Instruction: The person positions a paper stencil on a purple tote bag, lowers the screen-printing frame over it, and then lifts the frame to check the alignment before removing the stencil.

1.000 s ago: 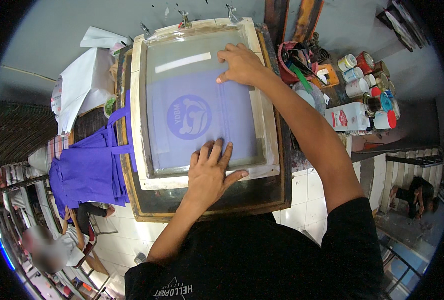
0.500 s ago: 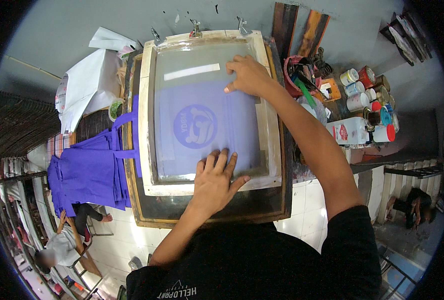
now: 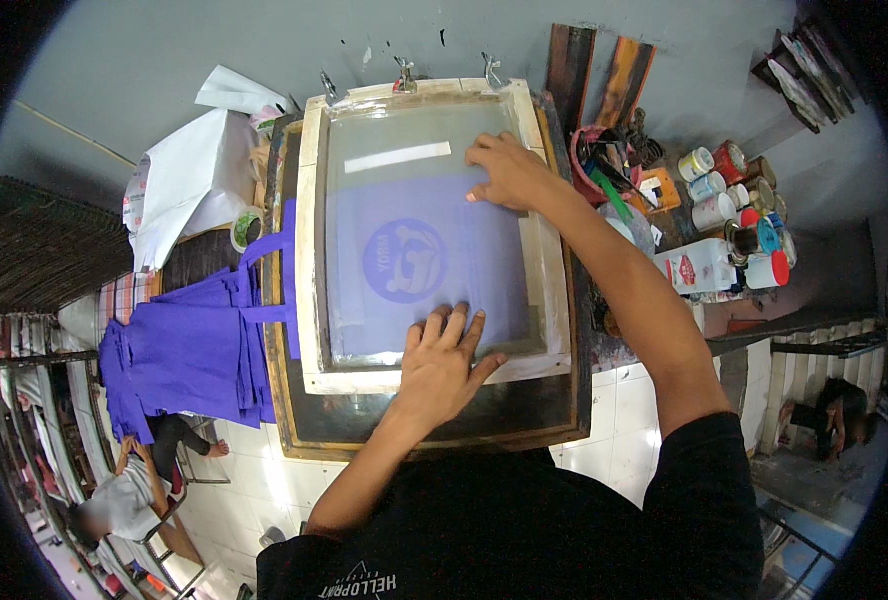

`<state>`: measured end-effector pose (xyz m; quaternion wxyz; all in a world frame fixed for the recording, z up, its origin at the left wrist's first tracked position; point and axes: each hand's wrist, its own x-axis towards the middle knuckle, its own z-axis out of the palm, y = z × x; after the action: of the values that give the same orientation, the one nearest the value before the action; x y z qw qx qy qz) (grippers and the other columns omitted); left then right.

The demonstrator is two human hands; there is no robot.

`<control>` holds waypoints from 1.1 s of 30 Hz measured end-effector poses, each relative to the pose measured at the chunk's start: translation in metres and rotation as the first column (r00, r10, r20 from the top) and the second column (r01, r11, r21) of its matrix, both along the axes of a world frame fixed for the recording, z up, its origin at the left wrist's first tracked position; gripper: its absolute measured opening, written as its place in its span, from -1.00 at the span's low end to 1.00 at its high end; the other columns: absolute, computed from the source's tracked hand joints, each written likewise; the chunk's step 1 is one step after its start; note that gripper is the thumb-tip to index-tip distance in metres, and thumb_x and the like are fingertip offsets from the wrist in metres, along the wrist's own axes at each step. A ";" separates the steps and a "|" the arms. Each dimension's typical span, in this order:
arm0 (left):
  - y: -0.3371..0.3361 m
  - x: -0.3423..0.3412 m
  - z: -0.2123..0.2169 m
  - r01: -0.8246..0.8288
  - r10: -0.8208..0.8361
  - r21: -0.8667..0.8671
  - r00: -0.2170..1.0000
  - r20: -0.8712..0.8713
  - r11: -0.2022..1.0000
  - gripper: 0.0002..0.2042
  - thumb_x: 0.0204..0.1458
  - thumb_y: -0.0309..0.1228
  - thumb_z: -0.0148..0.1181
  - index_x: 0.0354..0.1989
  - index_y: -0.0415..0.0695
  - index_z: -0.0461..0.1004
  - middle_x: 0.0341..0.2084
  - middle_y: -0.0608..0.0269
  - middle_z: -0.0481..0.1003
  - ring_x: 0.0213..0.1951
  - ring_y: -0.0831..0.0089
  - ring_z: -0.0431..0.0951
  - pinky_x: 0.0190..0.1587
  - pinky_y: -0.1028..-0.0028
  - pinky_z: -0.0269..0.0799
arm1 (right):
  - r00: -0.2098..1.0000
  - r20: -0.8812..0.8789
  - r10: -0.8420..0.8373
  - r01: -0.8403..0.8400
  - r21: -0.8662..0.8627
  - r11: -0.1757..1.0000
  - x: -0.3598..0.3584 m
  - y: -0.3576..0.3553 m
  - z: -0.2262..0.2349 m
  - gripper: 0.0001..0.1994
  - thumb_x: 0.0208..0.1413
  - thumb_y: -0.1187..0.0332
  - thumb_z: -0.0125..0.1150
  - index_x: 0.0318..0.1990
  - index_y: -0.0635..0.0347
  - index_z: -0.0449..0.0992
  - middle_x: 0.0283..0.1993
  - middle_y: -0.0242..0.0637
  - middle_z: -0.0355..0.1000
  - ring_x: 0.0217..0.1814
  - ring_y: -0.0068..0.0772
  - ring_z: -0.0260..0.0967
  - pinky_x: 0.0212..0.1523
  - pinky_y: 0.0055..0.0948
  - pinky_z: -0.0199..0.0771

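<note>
A screen-printing frame [image 3: 310,215] with pale wooden sides lies on a dark board [image 3: 364,425] in front of me. Through its mesh [image 3: 364,345] shows purple fabric, with a darker purple round emblem [image 3: 404,261] in the middle. My left hand [image 3: 442,362] rests on the near part of the frame, fingers spread over the mesh, holding nothing. Farther off, my right hand [image 3: 509,172] touches the mesh near its right side with bent fingers, thumb apart, and nothing shows in it. Purple straps [image 3: 264,314] stick out at the frame's left.
Purple fabric bags [image 3: 189,345] are stacked to the left, near a seated person [image 3: 129,495]. White paper [image 3: 199,175] stands behind them. Metal clamps [image 3: 404,75] line the frame's far edge. At right are paint cans [image 3: 712,211], a white jug [image 3: 699,266] and a red tub [image 3: 586,170].
The whole view has shifted slightly, so the frame appears a little farther right and lower. Both hands keep nearly the same places on the mesh.
</note>
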<state>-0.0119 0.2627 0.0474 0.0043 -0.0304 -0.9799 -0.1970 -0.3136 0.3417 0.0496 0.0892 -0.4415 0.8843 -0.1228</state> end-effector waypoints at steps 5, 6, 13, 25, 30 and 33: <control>-0.001 0.000 -0.002 0.017 -0.017 -0.005 1.000 -0.002 1.000 -0.38 0.29 0.07 0.17 0.32 -0.18 0.49 0.28 -0.04 0.39 0.29 0.05 0.33 0.25 0.09 0.27 | 0.999 0.024 -0.045 0.044 0.019 0.999 0.002 -0.005 0.004 -0.50 -0.04 0.14 0.58 0.06 0.09 0.60 0.15 -0.31 0.45 0.29 -0.01 0.32 0.29 -0.08 0.45; -0.001 0.001 -0.002 0.021 -0.021 -0.002 1.000 -0.012 1.000 -0.38 0.29 0.08 0.17 0.32 -0.18 0.49 0.27 -0.04 0.39 0.29 0.05 0.33 0.25 0.09 0.27 | 0.998 0.030 -0.051 0.051 0.014 0.999 0.001 -0.004 0.004 -0.50 -0.04 0.14 0.59 0.05 0.08 0.60 0.15 -0.31 0.46 0.29 -0.01 0.32 0.29 -0.09 0.45; -0.003 0.003 0.002 0.021 -0.021 -0.001 1.000 -0.005 1.000 -0.40 0.30 0.07 0.16 0.30 -0.19 0.51 0.25 -0.05 0.41 0.26 0.05 0.35 0.23 0.10 0.29 | 0.996 0.042 -0.080 0.079 0.019 0.997 0.005 -0.011 0.006 -0.58 0.01 0.19 0.54 0.03 0.05 0.62 0.13 -0.30 0.47 0.28 -0.01 0.33 0.29 -0.11 0.44; -0.022 -0.004 0.003 0.016 -0.026 0.181 0.998 0.053 0.983 -0.56 0.34 -0.18 0.13 0.23 -0.24 0.55 0.15 -0.03 0.49 0.16 0.03 0.45 0.22 0.12 0.35 | 0.981 0.193 -0.003 0.043 -0.207 0.977 0.192 0.093 0.021 -0.64 0.21 0.20 0.37 0.02 0.28 0.57 0.04 0.00 0.52 0.14 0.13 0.46 0.22 0.00 0.44; -0.039 -0.013 0.008 -0.001 -0.029 0.488 0.998 0.055 0.873 -0.63 0.35 -0.33 0.13 0.24 -0.25 0.55 0.12 -0.06 0.56 0.18 0.03 0.52 0.30 0.14 0.35 | 0.996 -0.078 -0.041 0.025 -0.200 0.979 0.255 0.117 -0.011 -0.59 0.09 0.16 0.40 0.00 0.21 0.56 0.02 -0.14 0.47 0.18 -0.01 0.41 0.23 0.03 0.41; -0.052 0.003 0.029 -0.167 0.085 0.677 0.984 0.153 0.717 -0.58 0.36 -0.28 0.15 0.27 -0.27 0.51 0.19 -0.08 0.56 0.23 0.01 0.52 0.30 0.16 0.38 | 0.999 0.008 -0.037 0.038 -0.188 0.981 0.258 0.118 -0.027 -0.58 0.07 0.18 0.40 0.01 0.22 0.55 0.04 -0.15 0.45 0.20 -0.02 0.38 0.27 0.02 0.38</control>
<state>-0.0093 0.2106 0.0768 -0.0258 0.0513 -0.8357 -0.5462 -0.0561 0.4594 0.0229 0.0468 -0.4310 0.8767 -0.2086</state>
